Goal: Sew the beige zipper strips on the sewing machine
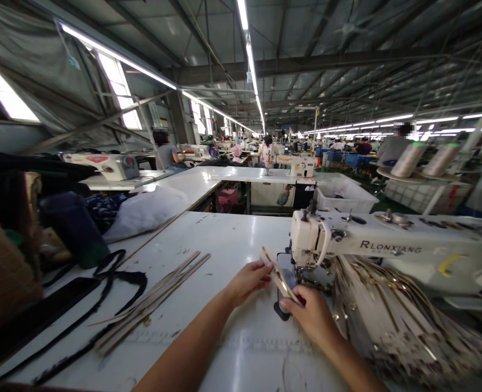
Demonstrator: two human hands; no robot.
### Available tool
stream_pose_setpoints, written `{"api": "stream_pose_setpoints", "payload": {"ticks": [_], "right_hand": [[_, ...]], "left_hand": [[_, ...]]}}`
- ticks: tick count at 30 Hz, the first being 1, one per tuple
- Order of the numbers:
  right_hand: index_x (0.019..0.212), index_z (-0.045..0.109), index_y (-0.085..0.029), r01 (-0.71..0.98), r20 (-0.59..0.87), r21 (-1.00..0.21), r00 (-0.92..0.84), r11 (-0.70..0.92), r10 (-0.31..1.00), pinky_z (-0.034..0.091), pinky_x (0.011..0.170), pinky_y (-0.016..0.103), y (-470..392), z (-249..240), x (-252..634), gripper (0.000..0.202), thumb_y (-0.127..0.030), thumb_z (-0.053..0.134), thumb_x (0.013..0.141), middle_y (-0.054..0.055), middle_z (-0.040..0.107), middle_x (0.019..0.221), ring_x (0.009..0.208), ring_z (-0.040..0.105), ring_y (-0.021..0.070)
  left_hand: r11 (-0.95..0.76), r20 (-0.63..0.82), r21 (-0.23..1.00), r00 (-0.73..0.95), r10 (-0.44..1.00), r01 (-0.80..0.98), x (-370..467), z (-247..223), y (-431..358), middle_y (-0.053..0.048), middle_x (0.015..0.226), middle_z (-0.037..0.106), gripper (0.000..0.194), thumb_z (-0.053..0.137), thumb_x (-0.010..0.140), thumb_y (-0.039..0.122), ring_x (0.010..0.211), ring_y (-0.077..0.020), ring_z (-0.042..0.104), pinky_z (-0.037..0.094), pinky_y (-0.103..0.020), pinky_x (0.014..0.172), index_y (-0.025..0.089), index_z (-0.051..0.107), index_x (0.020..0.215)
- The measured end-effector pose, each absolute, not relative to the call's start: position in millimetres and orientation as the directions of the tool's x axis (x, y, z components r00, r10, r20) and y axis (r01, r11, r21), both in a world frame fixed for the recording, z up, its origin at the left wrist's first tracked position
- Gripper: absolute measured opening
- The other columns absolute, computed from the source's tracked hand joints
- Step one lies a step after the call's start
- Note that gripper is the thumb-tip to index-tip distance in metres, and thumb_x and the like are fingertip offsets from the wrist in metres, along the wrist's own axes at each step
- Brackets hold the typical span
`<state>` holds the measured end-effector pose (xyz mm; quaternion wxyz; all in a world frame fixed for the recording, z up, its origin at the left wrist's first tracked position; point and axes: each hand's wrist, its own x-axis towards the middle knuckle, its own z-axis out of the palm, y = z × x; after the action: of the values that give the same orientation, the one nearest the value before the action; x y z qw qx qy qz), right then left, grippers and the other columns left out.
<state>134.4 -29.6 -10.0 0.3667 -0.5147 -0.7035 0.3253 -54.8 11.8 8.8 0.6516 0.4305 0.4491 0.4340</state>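
Note:
A short beige strap point(280, 280) with gold-coloured metal on it is stretched between my two hands, just left of the sewing machine point(312, 237) and its needle area. My left hand point(251, 280) pinches the strap near its upper end. Lower down, my right hand point(308, 307) grips the other end between thumb and fingers. Under the machine arm, to the right of my right hand, lies a large bundle of beige straps point(396, 310) with gold-coloured hardware. Several loose beige strips point(155, 302) lie on the white table point(224, 239) to the left.
Black cords point(102, 305), a dark blue bottle point(72, 228) and a white plastic bag point(147, 212) sit at the left. Beyond the table are a white bin point(343, 196) and another sewing machine point(298, 163). Thread cones point(408, 160) stand at the right; other people work farther back.

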Motion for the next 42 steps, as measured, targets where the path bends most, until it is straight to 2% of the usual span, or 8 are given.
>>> {"api": "stream_pose_setpoints", "payload": {"ticks": [3, 6, 10, 12, 17, 25, 35, 42], "right_hand": [[0.071, 0.06, -0.017, 0.324, 0.193, -0.915, -0.168, 0.239, 0.967, 0.034, 0.051, 0.021, -27, -18, 136, 0.028, -0.044, 0.065, 0.075, -0.003, 0.056, 0.059, 0.055, 0.049, 0.0121], [0.077, 0.06, -0.017, 0.176, 0.157, -0.968, -0.141, 0.181, 0.977, 0.034, 0.046, 0.021, -25, -30, 136, 0.039, -0.056, 0.057, 0.081, -0.003, 0.053, 0.055, 0.049, 0.047, 0.0116], [0.075, 0.058, -0.019, 0.147, 0.133, -0.977, -0.167, 0.158, 0.977, 0.035, 0.042, 0.021, -26, -36, 135, 0.041, -0.059, 0.056, 0.081, -0.004, 0.05, 0.055, 0.045, 0.047, 0.0112], [0.075, 0.058, -0.019, 0.144, 0.144, -0.975, -0.165, 0.168, 0.976, 0.036, 0.042, 0.021, -28, -35, 135, 0.041, -0.059, 0.056, 0.081, -0.004, 0.05, 0.056, 0.046, 0.047, 0.0113], [0.077, 0.059, -0.019, 0.196, 0.126, -0.968, -0.158, 0.156, 0.979, 0.036, 0.042, 0.021, -32, -35, 136, 0.04, -0.058, 0.055, 0.083, -0.004, 0.049, 0.053, 0.046, 0.047, 0.0115], [0.073, 0.061, -0.018, 0.397, 0.223, -0.876, -0.167, 0.273, 0.96, 0.038, 0.051, 0.022, -34, -36, 137, 0.044, -0.055, 0.044, 0.09, 0.002, 0.063, 0.058, 0.054, 0.058, 0.0144], [0.078, 0.06, -0.018, 0.41, 0.257, -0.858, -0.178, 0.309, 0.95, 0.039, 0.053, 0.022, -35, -35, 133, 0.05, -0.056, 0.032, 0.094, 0.003, 0.063, 0.056, 0.053, 0.06, 0.0149], [0.067, 0.056, -0.019, 0.517, 0.365, -0.756, -0.174, 0.4, 0.915, 0.032, 0.052, 0.023, -33, -37, 131, 0.051, -0.052, 0.031, 0.095, 0.002, 0.057, 0.055, 0.052, 0.052, 0.0134]], "left_hand": [[0.154, -0.129, 0.973, 0.148, 0.98, -0.172, -49, 6, 9, 0.004, 0.062, 0.052, 0.041, 0.076, 0.069, 0.049, 0.055, -0.0061, 0.046, 0.037, -0.017, 0.052, 0.012, 0.063, 0.075], [0.116, -0.094, 0.982, 0.143, 0.985, -0.151, -44, 7, 7, 0.003, 0.06, 0.053, 0.047, 0.074, 0.068, 0.056, 0.051, -0.0061, 0.045, 0.034, -0.019, 0.05, 0.012, 0.06, 0.072], [0.17, -0.152, 0.984, 0.244, 0.958, -0.056, -42, 5, 6, -0.001, 0.057, 0.058, 0.054, 0.061, 0.074, 0.066, 0.046, -0.0069, 0.046, 0.034, -0.02, 0.047, 0.012, 0.058, 0.069], [0.16, -0.141, 0.987, 0.318, 0.938, -0.032, -41, 2, 5, -0.003, 0.061, 0.062, 0.053, 0.065, 0.073, 0.064, 0.049, -0.0081, 0.05, 0.038, -0.021, 0.05, 0.011, 0.062, 0.074], [0.132, -0.089, 0.987, 0.372, 0.924, -0.091, -33, -7, 2, -0.003, 0.071, 0.065, 0.05, 0.081, 0.062, 0.05, 0.06, -0.0104, 0.057, 0.045, -0.021, 0.061, 0.01, 0.068, 0.091], [0.219, -0.126, 0.933, 0.31, 0.942, -0.285, -19, -10, -5, -0.007, 0.077, 0.069, 0.06, 0.086, 0.052, 0.05, 0.07, -0.0157, 0.064, 0.051, -0.027, 0.073, 0.01, 0.069, 0.094], [0.232, -0.122, 0.916, 0.325, 0.938, -0.326, -15, -4, -9, -0.008, 0.079, 0.07, 0.063, 0.087, 0.055, 0.046, 0.067, -0.0165, 0.065, 0.051, -0.029, 0.072, 0.01, 0.066, 0.102], [0.23, -0.156, 0.903, 0.222, 0.963, -0.363, -9, -12, -9, -0.009, 0.075, 0.07, 0.045, 0.084, 0.061, 0.042, 0.068, -0.0182, 0.067, 0.052, -0.026, 0.065, 0.009, 0.067, 0.086]]}}
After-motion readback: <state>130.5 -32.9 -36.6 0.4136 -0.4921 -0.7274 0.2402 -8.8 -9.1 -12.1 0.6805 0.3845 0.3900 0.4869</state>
